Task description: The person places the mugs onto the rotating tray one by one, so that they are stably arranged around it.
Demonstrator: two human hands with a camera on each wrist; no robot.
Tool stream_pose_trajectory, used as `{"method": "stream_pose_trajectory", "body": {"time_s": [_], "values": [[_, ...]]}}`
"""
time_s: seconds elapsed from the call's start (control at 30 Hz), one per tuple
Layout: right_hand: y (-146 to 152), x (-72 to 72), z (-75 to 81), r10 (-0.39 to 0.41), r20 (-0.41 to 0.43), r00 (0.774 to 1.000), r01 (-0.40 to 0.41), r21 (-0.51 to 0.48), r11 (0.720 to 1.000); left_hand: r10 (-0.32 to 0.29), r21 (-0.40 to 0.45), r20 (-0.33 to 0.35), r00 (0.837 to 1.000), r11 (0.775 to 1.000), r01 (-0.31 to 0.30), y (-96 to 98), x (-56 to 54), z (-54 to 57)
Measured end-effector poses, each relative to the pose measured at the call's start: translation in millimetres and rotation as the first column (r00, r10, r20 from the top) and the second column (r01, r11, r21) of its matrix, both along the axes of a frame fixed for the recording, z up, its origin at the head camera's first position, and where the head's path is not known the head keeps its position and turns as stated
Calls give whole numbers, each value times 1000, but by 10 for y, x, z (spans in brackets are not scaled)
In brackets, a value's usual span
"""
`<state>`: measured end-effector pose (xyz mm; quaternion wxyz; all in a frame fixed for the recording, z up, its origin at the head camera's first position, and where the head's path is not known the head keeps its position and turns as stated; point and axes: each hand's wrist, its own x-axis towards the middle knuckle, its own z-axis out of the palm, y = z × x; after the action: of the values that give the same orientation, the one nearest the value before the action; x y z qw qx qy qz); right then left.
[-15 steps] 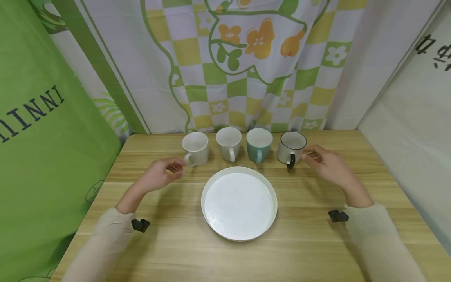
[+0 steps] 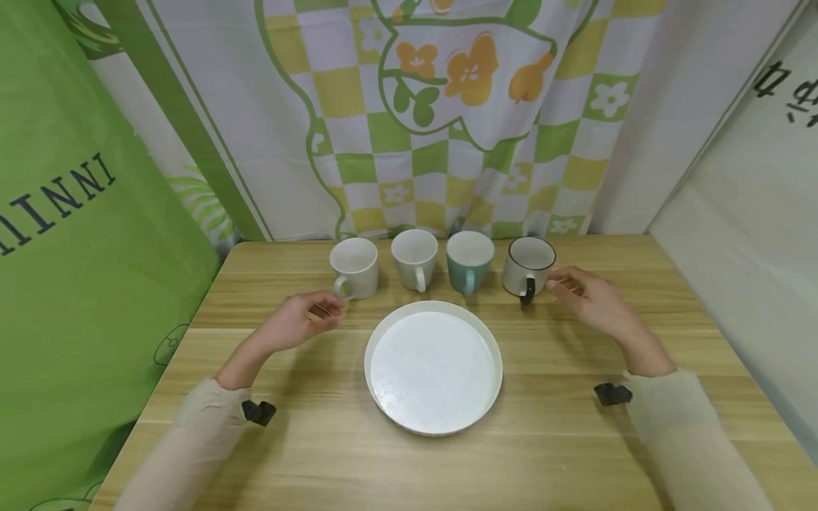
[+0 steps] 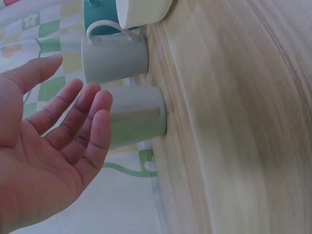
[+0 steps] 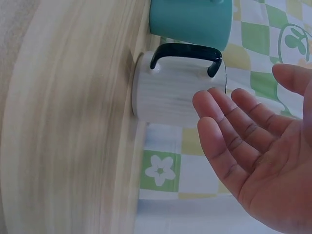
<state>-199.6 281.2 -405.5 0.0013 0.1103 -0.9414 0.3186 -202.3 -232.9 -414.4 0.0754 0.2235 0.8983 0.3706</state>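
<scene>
Four mugs would be several: a row of them stands upright along the table's back. At its left end is a white mug (image 2: 355, 266), and my left hand (image 2: 299, 321) hovers just in front of it, fingers loosely bent around nothing. Beside that mug come another white mug (image 2: 414, 259) and a teal mug (image 2: 470, 266). The right end holds a white mug with a black rim and black handle (image 4: 175, 90). My right hand (image 2: 591, 301) is close by its right side, fingers relaxed and holding nothing; whether they touch it I cannot tell.
A round white tray (image 2: 498, 369) with a low rim lies mid-table, in front of the mugs. The wooden table (image 2: 307, 454) ends at a patterned curtain (image 2: 447, 163) behind the mugs. A green cloth (image 2: 77, 284) hangs on the left.
My left hand has shifted slightly to the right and nearer to me, in front of the left white mug. The right hand has hardly moved, and the mugs and tray stay put.
</scene>
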Motion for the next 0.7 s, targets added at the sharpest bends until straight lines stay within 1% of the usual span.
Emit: {"method": "stream_pose_trajectory", "body": {"time_s": [0.13, 0.27, 0.43, 0.6, 0.7], "values": [[2, -11, -17, -3, 21, 1000, 3, -14, 1000, -11, 12, 2, 1000, 1000, 11, 18, -3, -37], [7, -17, -29, -16, 58, 998, 18, -20, 1000, -20, 31, 19, 1000, 999, 19, 26, -2, -69], [-16, -4, -9, -20, 86, 996, 23, -41, 999, -31, 55, 40, 999, 998, 29, 36, 27, -104], [-23, -12, -33, -9, 116, 993, 21, -103, 994, -45, 53, 26, 999, 998, 44, 48, 58, -151], [-20, -24, -70, -10, 160, 987, 39, -178, 983, -62, 58, 10, 998, 996, 61, 49, 70, -181]]}}
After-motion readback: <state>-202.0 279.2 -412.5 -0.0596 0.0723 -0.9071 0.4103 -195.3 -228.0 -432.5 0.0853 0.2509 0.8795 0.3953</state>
